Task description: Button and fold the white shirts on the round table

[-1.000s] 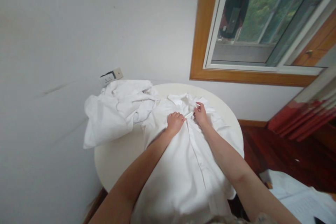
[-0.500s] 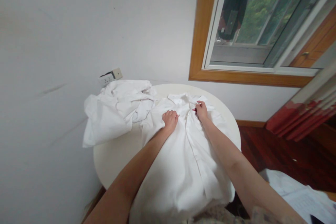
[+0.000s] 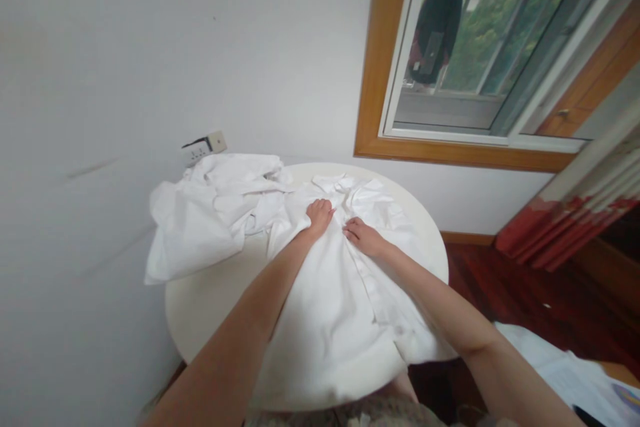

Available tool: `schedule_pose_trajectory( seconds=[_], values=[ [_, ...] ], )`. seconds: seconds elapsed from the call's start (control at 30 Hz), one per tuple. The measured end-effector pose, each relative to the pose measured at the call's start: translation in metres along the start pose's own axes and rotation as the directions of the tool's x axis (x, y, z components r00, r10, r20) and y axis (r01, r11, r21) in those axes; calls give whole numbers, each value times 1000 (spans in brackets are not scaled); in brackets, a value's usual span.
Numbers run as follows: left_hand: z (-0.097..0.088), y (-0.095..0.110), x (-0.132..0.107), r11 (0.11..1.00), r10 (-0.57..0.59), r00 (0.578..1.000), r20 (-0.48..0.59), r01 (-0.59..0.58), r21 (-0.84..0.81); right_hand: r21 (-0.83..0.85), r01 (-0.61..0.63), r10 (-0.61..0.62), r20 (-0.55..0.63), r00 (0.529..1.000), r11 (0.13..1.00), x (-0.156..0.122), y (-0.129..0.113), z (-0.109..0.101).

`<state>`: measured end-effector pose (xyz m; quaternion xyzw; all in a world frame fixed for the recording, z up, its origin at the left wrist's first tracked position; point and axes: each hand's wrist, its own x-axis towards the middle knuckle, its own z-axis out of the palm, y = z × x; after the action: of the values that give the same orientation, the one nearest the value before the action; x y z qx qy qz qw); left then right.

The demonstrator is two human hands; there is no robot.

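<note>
A white button-up shirt (image 3: 335,307) lies front up on a round white table (image 3: 215,307), its collar toward the wall. My left hand (image 3: 319,215) rests near the collar with its fingers curled into the cloth left of the placket. My right hand (image 3: 363,237) lies on the placket just below, fingers pressed together on the fabric. Both forearms stretch over the shirt's body, whose hem hangs over the table's near edge.
A heap of crumpled white clothes (image 3: 210,210) lies on the table's left side and hangs over its edge. A wall socket (image 3: 203,147) sits behind it. A wood-framed window (image 3: 480,60) is at upper right, red curtain (image 3: 570,227) beside it, white papers (image 3: 565,373) on the dark floor.
My right hand has moved down from the collar to the placket lower on the shirt. My left hand has shifted slightly up toward the collar. The camera has drifted.
</note>
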<state>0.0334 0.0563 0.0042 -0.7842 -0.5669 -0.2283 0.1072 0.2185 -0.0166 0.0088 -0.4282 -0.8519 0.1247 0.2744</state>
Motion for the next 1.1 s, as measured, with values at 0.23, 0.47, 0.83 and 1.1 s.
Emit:
schedule_pose_trajectory(
  seconds=[0.23,0.47,0.83,1.1],
  values=[
    [-20,5,13,988,107,989,100,-117,98,180,-78,122,-252,960,981,23,26,10],
    [-30,38,-6,919,49,997,66,-19,-393,438,-137,258,-230,938,888,34,35,16],
    [-20,16,-48,773,252,963,96,-141,-619,645,-245,349,-36,937,724,23,10,14],
    [-25,13,-45,727,272,958,94,-141,-672,766,-310,434,44,900,564,23,10,16]
  ],
)
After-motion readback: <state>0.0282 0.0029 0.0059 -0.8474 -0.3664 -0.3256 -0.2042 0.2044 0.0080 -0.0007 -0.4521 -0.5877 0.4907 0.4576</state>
